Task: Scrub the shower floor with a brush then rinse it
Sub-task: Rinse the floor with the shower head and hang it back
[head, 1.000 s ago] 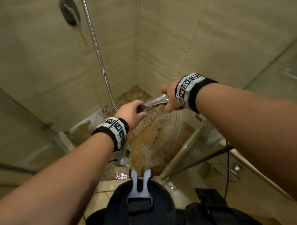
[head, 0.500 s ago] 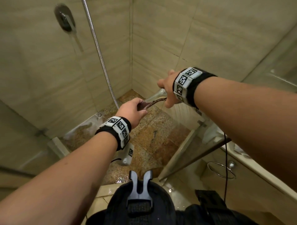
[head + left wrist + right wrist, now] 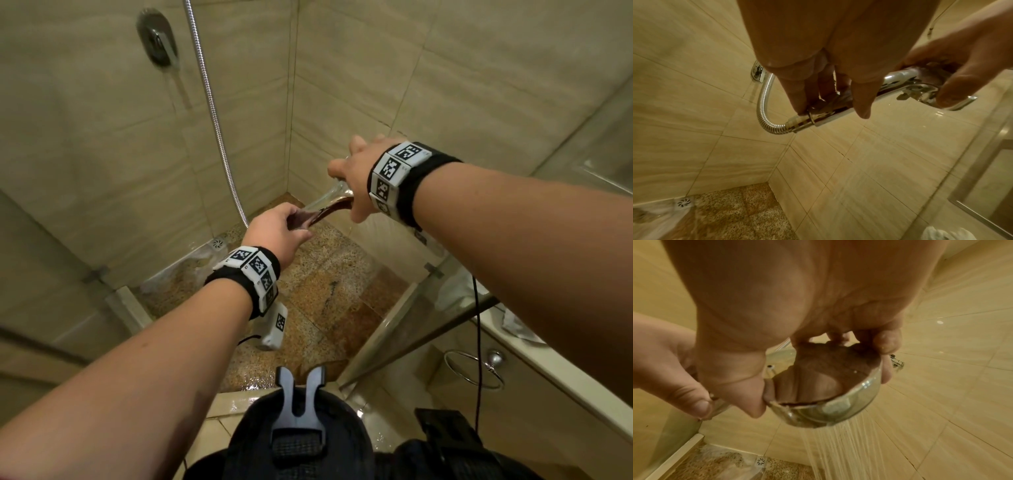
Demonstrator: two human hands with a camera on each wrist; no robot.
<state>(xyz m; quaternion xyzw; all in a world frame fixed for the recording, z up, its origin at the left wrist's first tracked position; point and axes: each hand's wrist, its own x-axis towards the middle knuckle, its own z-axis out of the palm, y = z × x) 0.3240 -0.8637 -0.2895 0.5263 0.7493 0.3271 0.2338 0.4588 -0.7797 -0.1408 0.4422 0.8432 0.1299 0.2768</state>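
Observation:
Both hands hold a chrome hand shower [image 3: 325, 205] over the speckled brown shower floor [image 3: 329, 291]. My left hand [image 3: 279, 233] grips the handle [image 3: 830, 116] near where the ribbed metal hose [image 3: 764, 104] joins. My right hand [image 3: 352, 181] curls round the round spray head [image 3: 830, 395]. Water streams [image 3: 840, 451] fall from the head toward the beige wall tiles and the floor. The floor is wet, with white foam [image 3: 185, 270] by the round drain [image 3: 218, 243]. No brush is in view.
Beige tiled walls [image 3: 102, 137] close in the stall, with a chrome valve [image 3: 157, 41] high on the left wall. A glass door [image 3: 404, 322] stands open at the right. Beyond it are a counter edge [image 3: 534, 356], a towel ring [image 3: 472, 370] and a white cloth [image 3: 455, 291].
Both hands have lifted the hand shower a little higher and farther toward the back right wall; the head view has tilted up, showing more wall.

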